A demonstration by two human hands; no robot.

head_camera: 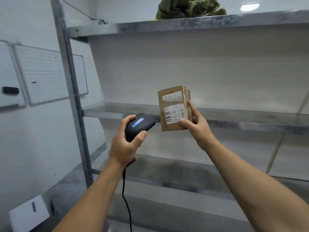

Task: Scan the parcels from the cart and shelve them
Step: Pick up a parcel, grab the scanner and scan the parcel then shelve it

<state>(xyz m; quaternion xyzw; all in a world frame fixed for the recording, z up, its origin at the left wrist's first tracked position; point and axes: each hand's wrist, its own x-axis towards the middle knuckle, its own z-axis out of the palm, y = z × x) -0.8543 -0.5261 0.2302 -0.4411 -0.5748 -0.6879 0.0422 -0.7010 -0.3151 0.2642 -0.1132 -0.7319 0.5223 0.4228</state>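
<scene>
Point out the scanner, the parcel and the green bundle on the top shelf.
scanner (147, 123), head view, on its black top housing.
parcel (172, 103), head view, on its labelled front face.
green bundle (189, 8), head view, on its crumpled middle.

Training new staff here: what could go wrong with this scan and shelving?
The right hand holds the parcel by its lower corner only, so it might slip. Its thumb lies near the barcode label and could cover it. The scanner cable hangs below the left hand and might snag.
</scene>
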